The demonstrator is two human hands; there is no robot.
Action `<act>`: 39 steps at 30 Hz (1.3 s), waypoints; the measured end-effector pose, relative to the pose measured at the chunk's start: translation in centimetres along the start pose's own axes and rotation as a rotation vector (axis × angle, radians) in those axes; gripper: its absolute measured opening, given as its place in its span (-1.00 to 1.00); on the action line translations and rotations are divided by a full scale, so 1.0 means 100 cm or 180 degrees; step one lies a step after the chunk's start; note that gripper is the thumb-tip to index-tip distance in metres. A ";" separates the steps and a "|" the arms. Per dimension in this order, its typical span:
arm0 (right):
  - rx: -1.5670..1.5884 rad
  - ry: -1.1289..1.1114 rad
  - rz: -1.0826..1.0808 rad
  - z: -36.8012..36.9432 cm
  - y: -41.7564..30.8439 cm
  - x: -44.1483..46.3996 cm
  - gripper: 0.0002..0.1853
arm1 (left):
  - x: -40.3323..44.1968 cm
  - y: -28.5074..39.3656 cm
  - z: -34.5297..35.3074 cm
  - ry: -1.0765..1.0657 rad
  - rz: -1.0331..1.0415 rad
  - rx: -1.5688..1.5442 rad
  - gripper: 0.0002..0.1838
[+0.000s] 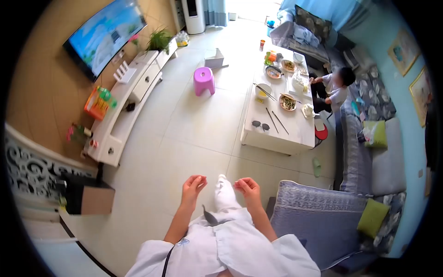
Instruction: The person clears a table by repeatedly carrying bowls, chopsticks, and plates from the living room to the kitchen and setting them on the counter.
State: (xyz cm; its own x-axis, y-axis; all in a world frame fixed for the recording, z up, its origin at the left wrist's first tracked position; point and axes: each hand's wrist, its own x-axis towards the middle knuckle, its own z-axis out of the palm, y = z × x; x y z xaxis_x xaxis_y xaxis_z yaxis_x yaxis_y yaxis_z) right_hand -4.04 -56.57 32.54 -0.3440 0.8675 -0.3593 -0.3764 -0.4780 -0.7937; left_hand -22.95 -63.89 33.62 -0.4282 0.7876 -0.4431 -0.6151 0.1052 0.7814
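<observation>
In front of my body, above the tiled floor, both my hands are held up side by side, well apart. My left hand (194, 185) has its fingers curled in and pinched toward the thumb. Across from it, my right hand (247, 186) makes a similar pinch, turned inward. Whatever either one holds, if anything, is too small to make out. A foot in a white sock (224, 191) shows between the hands. Below it, a dark grey leaf-shaped item (210, 216) lies against my white clothing (221, 242).
Ahead right stands a white table (258, 113) with dishes, chopsticks (271, 121) and sunglasses (260, 125). A person (338, 85) sits beyond it. A purple stool (204, 81) is on the floor. The sofa (318, 212) lies right, the TV cabinet (117, 131) left.
</observation>
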 end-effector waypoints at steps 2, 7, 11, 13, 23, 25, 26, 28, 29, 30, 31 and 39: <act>0.0150 0.0150 -0.0020 0.025 -0.021 0.055 -0.91 | 0.058 0.035 0.028 -0.0172 -0.0164 0.0070 -0.89; 0.0036 0.0313 -0.0032 0.066 -0.071 0.183 -0.90 | 0.206 0.104 0.091 -0.0630 -0.0141 0.0361 -0.90; 0.0026 0.0587 0.0025 0.082 -0.076 0.299 -0.90 | 0.340 0.134 0.119 -0.0819 -0.0300 0.0492 -0.91; 0.0161 0.0888 -0.0119 0.093 -0.082 0.355 -0.91 | 0.407 0.148 0.129 -0.0940 -0.0452 0.0592 -0.91; 0.1243 0.2049 -0.0648 0.131 -0.170 0.544 -0.94 | 0.647 0.221 0.285 -0.2082 -0.1087 0.1678 -0.86; 0.1393 0.2412 -0.0823 0.113 -0.176 0.565 -0.92 | 0.680 0.211 0.320 -0.2256 -0.1242 0.1775 -0.89; 0.1455 0.2500 -0.0824 0.106 -0.179 0.576 -0.92 | 0.693 0.205 0.333 -0.2323 -0.1328 0.1802 -0.92; 0.1575 0.2755 -0.0963 0.086 -0.187 0.599 -0.92 | 0.717 0.193 0.356 -0.2403 -0.1447 0.1840 -0.92; 0.1576 0.2859 -0.0873 0.075 -0.187 0.610 -0.92 | 0.728 0.186 0.374 -0.2357 -0.1473 0.1897 -0.90; 0.1612 0.2915 -0.0891 0.064 -0.197 0.622 -0.92 | 0.739 0.179 0.387 -0.2302 -0.1523 0.1995 -0.87; 0.1646 0.2912 -0.0944 0.066 -0.204 0.627 -0.92 | 0.747 0.174 0.394 -0.2388 -0.1591 0.1908 -0.87; 0.1789 0.3543 -0.1075 0.062 -0.240 0.664 -0.92 | 0.793 0.157 0.476 -0.2814 -0.2108 0.2048 -0.92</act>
State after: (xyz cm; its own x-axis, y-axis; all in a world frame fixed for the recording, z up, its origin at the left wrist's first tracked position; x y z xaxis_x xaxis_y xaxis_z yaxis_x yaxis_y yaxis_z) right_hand -23.21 11.64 30.72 0.6340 0.4735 -0.6115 -0.7054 0.0299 -0.7082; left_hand -35.05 29.14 31.69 0.5724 0.5803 -0.5793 -0.0052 0.7091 0.7051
